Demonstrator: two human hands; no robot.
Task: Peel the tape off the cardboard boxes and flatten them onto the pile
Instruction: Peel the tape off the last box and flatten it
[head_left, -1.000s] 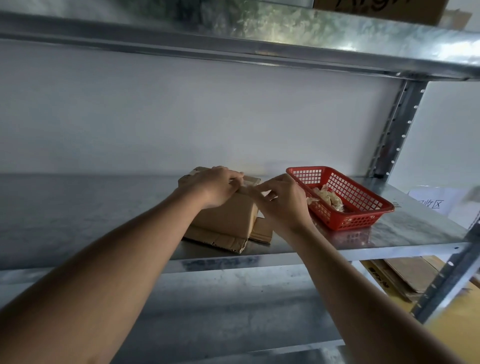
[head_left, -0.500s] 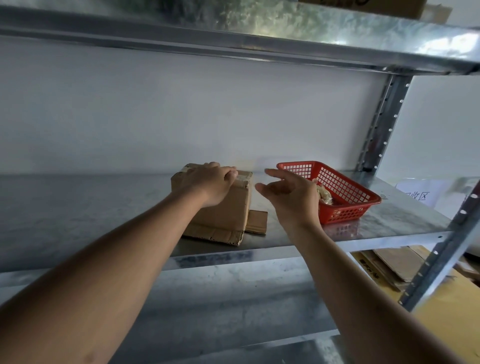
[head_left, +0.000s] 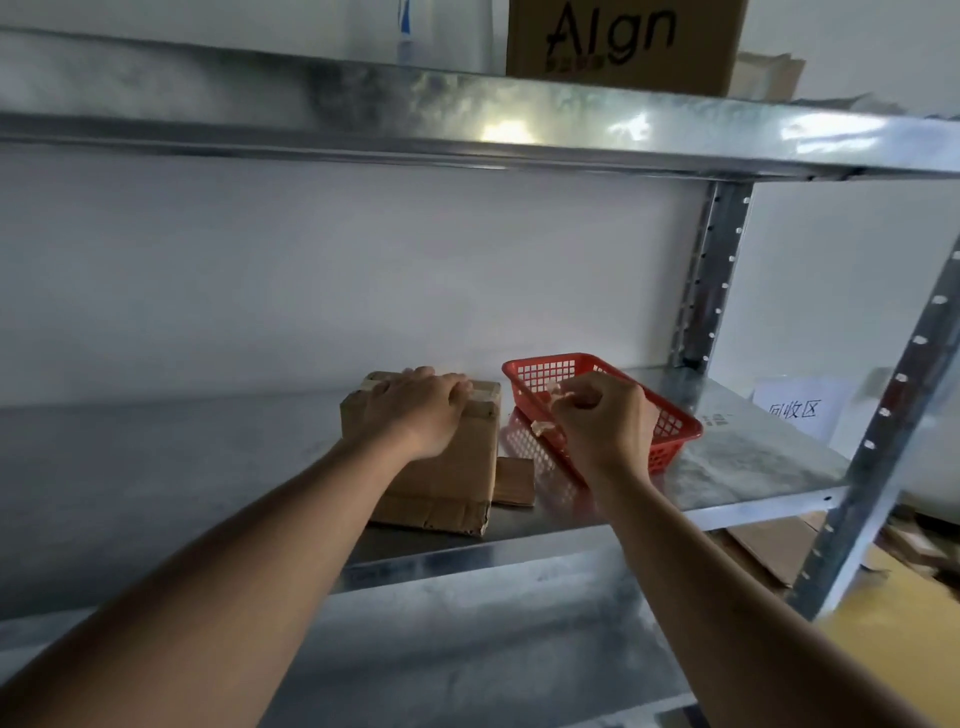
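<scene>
Right hand (head_left: 602, 415) has swung from the box (head_left: 441, 467) over to the basket (head_left: 670, 421) just right of it — pinching peeled tape (head_left: 558, 400). Left hand (head_left: 421, 410) stays pressed flat on the box — 1 strip off, flattening's next.

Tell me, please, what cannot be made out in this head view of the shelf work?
- Tape left on the cardboard box: its top is covered by the left hand.
- Contents of the red basket: largely hidden behind the right hand, which pinches a crumpled tape scrap.
- Brown printed carton on the upper shelf: cut off by the top edge.
- White paper sign: blurred.
</scene>
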